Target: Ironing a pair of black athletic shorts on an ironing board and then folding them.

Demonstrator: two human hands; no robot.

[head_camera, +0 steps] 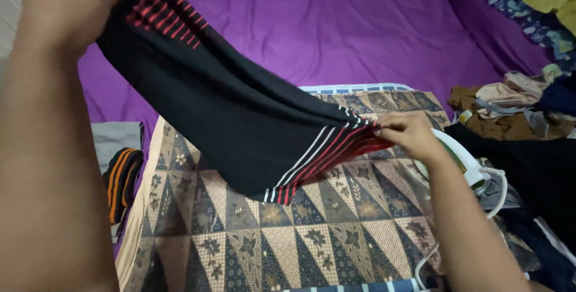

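While the black cloth [240, 118] was held stretched between two hands, it hung clear of the surface beneath, so that its length could be seen and straightened. The left hand [66, 4] was raised high at the upper left, its fingers closed over one striped end of the cloth; how tightly could not be told, as the fingertips were partly out of view. The right hand [408, 133] was kept lower, near the middle, with thumb and fingers pinched shut on the other striped end, where red and white bands were gathered. Thus the cloth sloped down from left to right, sagging a little in the middle, just above the patterned mat [270, 238].

The mat, one in number, was spread flat as a padded working surface over the purple sheet [336, 22]. One iron [465, 166], white and green, was set just beside the right wrist at the mat's edge, within easy reach, with its cord looping downward. One folded item with orange stripes [122, 181] lay at the mat's left. A heap of brownish garments [510, 109] was piled well apart on the right; their number could not be counted. Dark fabric [534, 172] lay below that heap.
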